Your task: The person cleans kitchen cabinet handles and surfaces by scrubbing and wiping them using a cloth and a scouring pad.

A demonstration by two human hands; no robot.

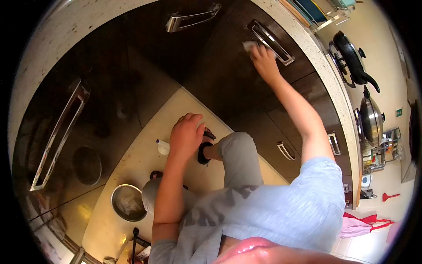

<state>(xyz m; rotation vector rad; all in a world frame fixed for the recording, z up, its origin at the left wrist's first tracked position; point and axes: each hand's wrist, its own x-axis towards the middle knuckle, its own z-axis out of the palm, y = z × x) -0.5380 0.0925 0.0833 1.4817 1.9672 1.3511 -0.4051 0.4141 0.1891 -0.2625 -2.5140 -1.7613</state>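
My right hand [265, 60] presses a small whitish cloth [249, 45] against the dark cabinet door [228, 57], just beside its metal handle [273, 43]. Most of the cloth is under the fingers, which are slightly blurred. Lower down, my left hand [186, 133] hovers over the floor near my bent knee, with its fingers stretched and nothing visible in it. Close to that hand, a white bottle or tube [163, 147] with a dark end is on the floor. A round metal basin [128, 203] with something pale in it rests near my leg.
Dark cabinets with metal handles [61, 136] meet in a corner ahead. Above them runs a speckled countertop [340, 88]. At right are a black pan [349, 55], a steel wok [371, 121] and a rack of jars. A black-handled object [134, 246] is at the lower left.
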